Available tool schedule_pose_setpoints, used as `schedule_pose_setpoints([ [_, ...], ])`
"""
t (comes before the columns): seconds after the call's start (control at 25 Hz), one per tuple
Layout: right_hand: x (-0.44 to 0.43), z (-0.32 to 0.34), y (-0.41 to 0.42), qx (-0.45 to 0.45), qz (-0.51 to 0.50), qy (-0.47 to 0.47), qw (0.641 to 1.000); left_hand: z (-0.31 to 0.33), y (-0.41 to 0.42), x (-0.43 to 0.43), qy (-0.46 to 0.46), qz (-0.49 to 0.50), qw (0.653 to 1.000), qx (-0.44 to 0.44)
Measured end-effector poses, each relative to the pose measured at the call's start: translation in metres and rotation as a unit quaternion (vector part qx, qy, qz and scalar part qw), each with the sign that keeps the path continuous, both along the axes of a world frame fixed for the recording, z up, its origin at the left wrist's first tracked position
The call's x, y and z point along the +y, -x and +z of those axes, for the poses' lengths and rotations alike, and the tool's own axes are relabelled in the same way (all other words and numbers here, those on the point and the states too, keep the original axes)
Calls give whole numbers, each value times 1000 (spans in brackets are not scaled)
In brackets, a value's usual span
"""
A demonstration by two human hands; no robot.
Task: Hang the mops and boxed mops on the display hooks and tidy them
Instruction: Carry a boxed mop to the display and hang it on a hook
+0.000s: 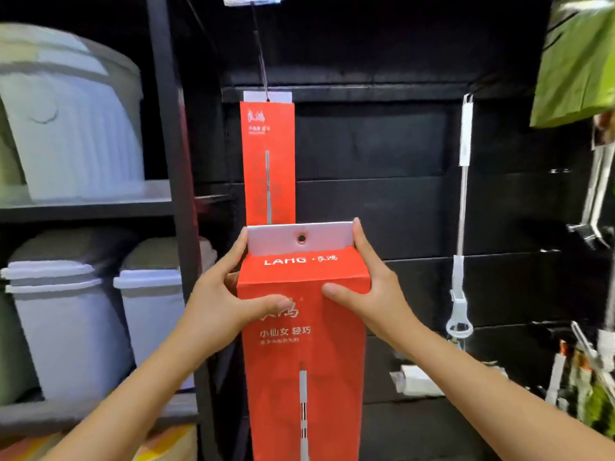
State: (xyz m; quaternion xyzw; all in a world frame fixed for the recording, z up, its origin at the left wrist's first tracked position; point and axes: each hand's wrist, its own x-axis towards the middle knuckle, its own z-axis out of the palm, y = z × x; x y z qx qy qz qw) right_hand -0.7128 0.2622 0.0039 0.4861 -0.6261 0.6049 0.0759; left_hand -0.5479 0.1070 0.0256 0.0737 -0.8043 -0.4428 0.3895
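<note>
I hold a tall red mop box (304, 357) upright in front of me, both hands gripping its top. My left hand (229, 294) clasps the left side and my right hand (369, 287) the right side. The box's white hang tab (283, 239) with a round hole points up between my fingers. Behind it a second red mop box (268, 161) hangs from a long display hook (261, 58) on the black back panel. A white mop handle (463, 181) hangs to the right.
A black shelf post (173, 161) stands left of the boxes. Pale lidded bins (70, 314) fill the left shelves. Green packaging (577, 61) and more hanging goods crowd the right edge. The black panel (372, 144) between the hung box and the white mop carries nothing.
</note>
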Motion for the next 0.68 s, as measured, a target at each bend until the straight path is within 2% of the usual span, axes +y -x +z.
schedule_pose_setpoints([
  [0.32, -75, 118, 136, 72, 80, 67, 992, 111, 118, -55, 58, 29, 994, 88],
  [0.68, -149, 227, 174, 141, 135, 110, 975, 200, 146, -117, 120, 73, 975, 173],
])
